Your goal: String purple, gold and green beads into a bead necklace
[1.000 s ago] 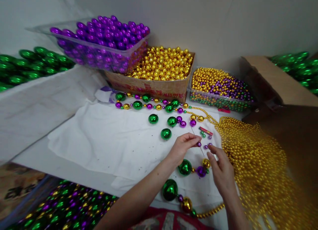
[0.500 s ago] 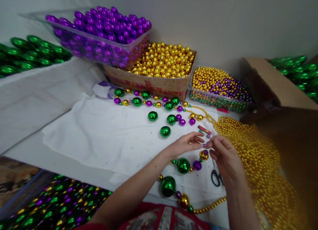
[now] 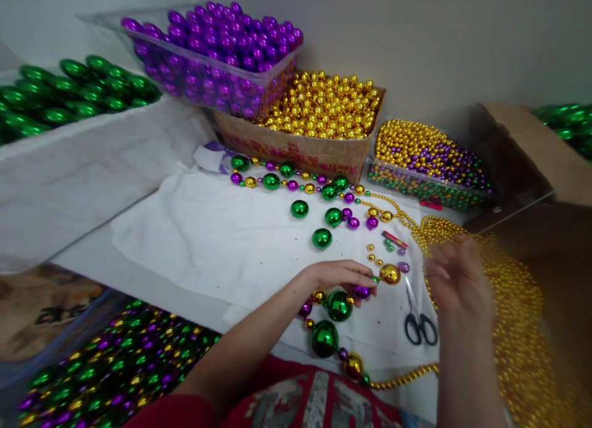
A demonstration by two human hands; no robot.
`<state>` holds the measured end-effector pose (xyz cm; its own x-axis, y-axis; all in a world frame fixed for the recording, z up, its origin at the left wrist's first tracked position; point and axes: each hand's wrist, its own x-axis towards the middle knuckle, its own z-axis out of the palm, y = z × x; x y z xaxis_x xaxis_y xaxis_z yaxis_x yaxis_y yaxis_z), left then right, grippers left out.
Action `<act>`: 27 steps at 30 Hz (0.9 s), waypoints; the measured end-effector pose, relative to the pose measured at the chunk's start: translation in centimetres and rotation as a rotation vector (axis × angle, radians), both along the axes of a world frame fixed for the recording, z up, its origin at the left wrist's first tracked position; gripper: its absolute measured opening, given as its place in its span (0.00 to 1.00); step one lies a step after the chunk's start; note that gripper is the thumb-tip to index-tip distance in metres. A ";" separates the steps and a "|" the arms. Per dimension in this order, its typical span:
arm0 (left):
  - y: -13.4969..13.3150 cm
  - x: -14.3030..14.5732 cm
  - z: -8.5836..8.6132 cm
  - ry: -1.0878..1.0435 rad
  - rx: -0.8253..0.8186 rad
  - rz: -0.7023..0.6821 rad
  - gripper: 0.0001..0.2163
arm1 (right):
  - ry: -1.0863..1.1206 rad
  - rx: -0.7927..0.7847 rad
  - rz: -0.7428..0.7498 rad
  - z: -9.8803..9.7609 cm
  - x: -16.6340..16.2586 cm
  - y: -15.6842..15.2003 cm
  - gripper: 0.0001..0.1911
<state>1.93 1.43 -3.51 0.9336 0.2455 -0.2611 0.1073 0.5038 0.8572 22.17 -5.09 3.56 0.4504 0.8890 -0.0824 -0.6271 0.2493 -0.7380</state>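
My left hand (image 3: 345, 277) is closed round a bead string close to its end, fingers about a purple bead (image 3: 362, 292). A large gold bead (image 3: 390, 274) sits just past its fingertips. From this hand the string curves toward me, with big green beads (image 3: 325, 338) and another gold bead (image 3: 354, 366). My right hand (image 3: 457, 274) is raised at the right, blurred, fingers curled in; what they pinch is too smeared to see. Black-handled scissors (image 3: 420, 327) lie between the hands on the white cloth (image 3: 185, 249). A loose purple bead (image 3: 404, 267) lies near the scissors' tips.
Behind are a clear tub of purple beads (image 3: 272, 76), a cardboard box (image 3: 296, 147) of gold beads and a tub of small mixed beads (image 3: 430, 184). A finished-looking strand (image 3: 271, 181) lies before them. Gold bead strings (image 3: 513, 304) heap at right.
My right hand has moved right and up, away from my left hand. The gold bead now sits past my left fingertips, which have closed on the string. The scissors are uncovered. The view has shifted.
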 end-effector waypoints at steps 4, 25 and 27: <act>1.1 -1.9 0.4 0.143 0.121 0.009 0.14 | 0.026 -0.052 -0.072 -2.1 1.0 -0.5 0.17; 0.1 -8.4 -0.4 0.542 0.903 0.180 0.10 | -0.191 -0.414 0.276 -8.0 -3.9 -2.7 0.17; -0.2 -8.4 -0.1 0.543 0.966 0.271 0.08 | -0.215 -0.409 0.295 -7.9 -3.9 -2.8 0.18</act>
